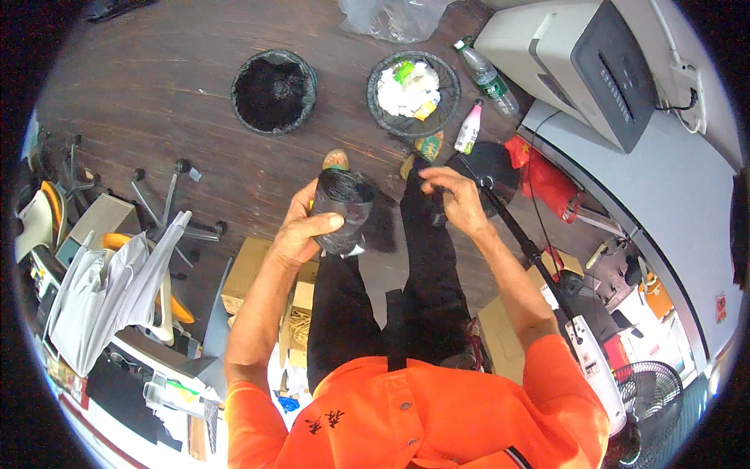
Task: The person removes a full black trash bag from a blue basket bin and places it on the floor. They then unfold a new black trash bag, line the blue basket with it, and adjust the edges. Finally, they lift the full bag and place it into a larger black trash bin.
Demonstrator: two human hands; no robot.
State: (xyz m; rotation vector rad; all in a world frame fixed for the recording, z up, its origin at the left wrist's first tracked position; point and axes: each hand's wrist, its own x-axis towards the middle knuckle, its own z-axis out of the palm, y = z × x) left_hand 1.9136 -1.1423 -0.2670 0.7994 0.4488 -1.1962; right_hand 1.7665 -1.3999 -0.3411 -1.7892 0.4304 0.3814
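Note:
My left hand [301,229] is wrapped round a roll of black plastic bags [344,211], with the thumb laid across its side. A dark, blurred sheet of thin plastic [381,225] hangs beside the roll. Over my right leg, my right hand [461,205] has its fingers bent in a pinch. What lies between those fingertips cannot be made out against the black trousers. Beyond my feet stand two round bins. The left bin [312,95] has a black lining inside, while crumpled white paper and a green wrapper fill the right bin [454,92].
A clear bottle [488,80] and a pink-and-white bottle [469,127] are beside the right bin. A large white appliance [539,59] stands at the far right. Office chairs [164,207] are on the left, a fan [648,391] at lower right, and cardboard boxes [244,273] near my legs.

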